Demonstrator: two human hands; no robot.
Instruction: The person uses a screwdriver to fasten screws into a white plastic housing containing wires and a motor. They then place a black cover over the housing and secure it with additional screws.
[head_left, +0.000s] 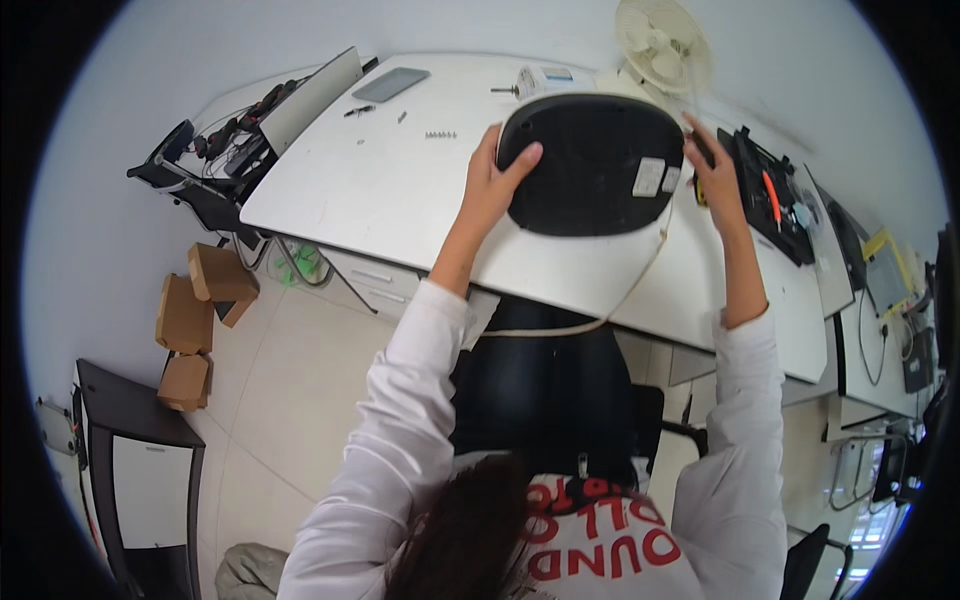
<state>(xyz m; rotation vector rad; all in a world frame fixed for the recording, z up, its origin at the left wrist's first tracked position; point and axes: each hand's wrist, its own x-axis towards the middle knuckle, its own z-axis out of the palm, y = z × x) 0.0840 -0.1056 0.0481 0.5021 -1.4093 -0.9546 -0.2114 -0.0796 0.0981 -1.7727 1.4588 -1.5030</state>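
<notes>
A rounded appliance base [590,170], with a black underside, pale rim and two white labels, is tipped up above the white desk, its underside toward me. My left hand [503,172] grips its left edge, thumb on the black face and fingers behind. At its right edge is my right hand [712,172], fingers bent around a dark handle-like thing [704,148] whose kind I cannot make out. A pale cord [640,280] trails from the base over the desk's front edge. Behind the base lies a white housing [552,77] with a thin metal shaft.
Cream fan blades [662,45] stand at the back wall. On the desk [400,190] are a grey tray [391,84] and a row of small screws [440,134]. An open black tool case [770,190] lies right. Cardboard boxes [186,315] sit on the floor at left.
</notes>
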